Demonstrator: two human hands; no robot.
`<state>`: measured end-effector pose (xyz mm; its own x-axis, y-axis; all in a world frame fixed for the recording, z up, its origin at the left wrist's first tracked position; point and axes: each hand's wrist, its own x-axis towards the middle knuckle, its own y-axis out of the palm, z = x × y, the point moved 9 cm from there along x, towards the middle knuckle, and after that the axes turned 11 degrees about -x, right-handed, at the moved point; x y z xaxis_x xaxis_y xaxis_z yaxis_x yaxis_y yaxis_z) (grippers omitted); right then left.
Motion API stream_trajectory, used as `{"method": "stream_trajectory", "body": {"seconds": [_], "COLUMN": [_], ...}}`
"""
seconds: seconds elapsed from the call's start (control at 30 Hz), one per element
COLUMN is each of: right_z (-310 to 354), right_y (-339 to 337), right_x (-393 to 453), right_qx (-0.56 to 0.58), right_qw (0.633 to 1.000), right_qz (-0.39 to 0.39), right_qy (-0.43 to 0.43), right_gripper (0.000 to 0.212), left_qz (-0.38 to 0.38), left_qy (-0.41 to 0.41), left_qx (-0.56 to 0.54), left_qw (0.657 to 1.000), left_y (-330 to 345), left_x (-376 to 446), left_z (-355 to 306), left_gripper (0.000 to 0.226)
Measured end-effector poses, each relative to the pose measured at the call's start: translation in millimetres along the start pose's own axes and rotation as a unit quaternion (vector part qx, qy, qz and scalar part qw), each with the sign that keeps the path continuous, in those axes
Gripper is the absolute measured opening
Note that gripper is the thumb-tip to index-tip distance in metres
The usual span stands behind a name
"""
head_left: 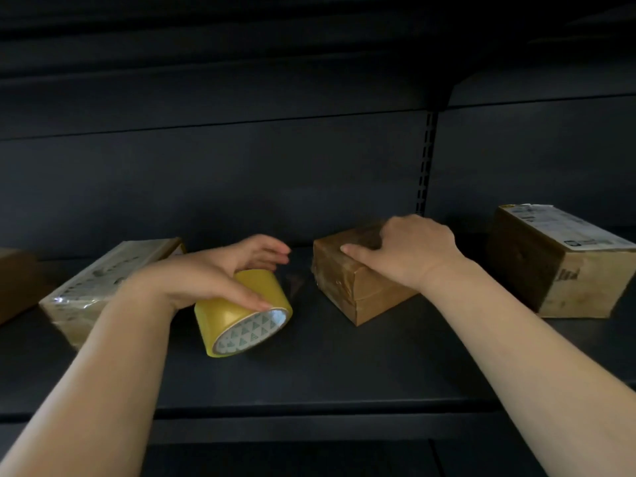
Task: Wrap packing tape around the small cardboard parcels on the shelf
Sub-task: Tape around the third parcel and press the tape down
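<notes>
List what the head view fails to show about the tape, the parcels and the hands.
- Tape roll: its free end; the left hand covers the top.
- Small brown parcel: its top and far side, under the right hand.
- Left parcel: near end behind the left forearm.
- Brown box at far left: cut off by the frame edge.
- Label on the right-hand box: print too small.

Two bare forearms, no sleeves in view; the left hand and right hand wear no gloves, rings or watch.
</notes>
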<state>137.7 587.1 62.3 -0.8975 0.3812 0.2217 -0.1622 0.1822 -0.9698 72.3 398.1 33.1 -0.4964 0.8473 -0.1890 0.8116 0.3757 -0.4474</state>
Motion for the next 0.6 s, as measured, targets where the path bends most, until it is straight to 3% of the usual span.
{"method": "stream_trajectory", "body": {"seconds": [0.1, 0.2, 0.37, 0.47, 0.6], "right_z": [-2.5, -0.5, -10.3, -19.9, -59.0], "right_y": [14.7, 31.6, 43.5, 43.5, 5.6], "right_x": [3.0, 7.0, 20.9, 26.8, -4.9], "right_qx": [0.025, 0.067, 0.144, 0.218, 0.254], "right_qw": [0.998, 0.992, 0.984, 0.975, 0.955], "right_qz": [0.056, 0.104, 0.105, 0.042, -0.128], "right_qy": [-0.003, -0.015, -0.006, 0.014, 0.085], "right_gripper": [0.085, 0.091, 0.086, 0.074, 0.056], "left_qz": [0.107, 0.134, 0.137, 0.121, 0.060], "left_qy": [-0.014, -0.026, -0.015, 0.011, 0.043], "left_qx": [0.037, 0.048, -0.110, -0.172, -0.146], "left_qw": [0.993, 0.989, 0.984, 0.978, 0.987], "left_y": [19.3, 26.1, 30.2, 30.3, 25.2], "left_x": [11.1, 24.8, 40.1, 45.4, 51.3], "left_z": [-2.9, -5.4, 6.5, 11.6, 9.2], "left_gripper": [0.084, 0.081, 0.095, 0.091, 0.088]}}
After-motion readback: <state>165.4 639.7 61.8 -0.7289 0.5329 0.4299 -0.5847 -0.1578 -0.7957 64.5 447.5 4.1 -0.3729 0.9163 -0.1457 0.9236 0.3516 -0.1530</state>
